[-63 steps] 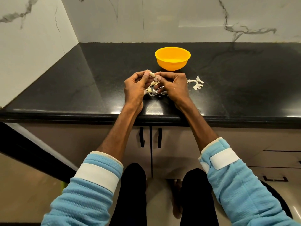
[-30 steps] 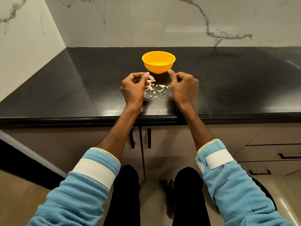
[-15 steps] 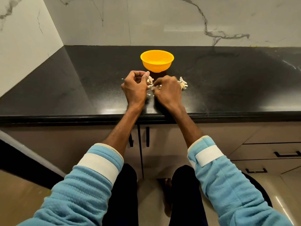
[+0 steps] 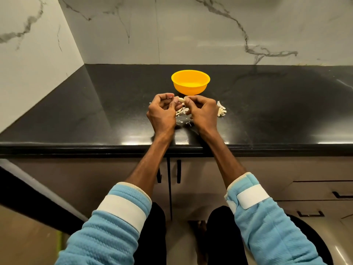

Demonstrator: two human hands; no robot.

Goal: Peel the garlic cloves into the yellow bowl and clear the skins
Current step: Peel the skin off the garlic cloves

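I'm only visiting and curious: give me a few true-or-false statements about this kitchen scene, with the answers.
1. The left hand and the right hand both pinch one garlic clove. True.
2. The yellow bowl lies tipped on its side. False: it stands upright, beyond the hands.
3. Loose garlic skins lie on the black countertop. True.
4. The right hand rests inside the bowl. False: it is in front of the bowl, at the clove.
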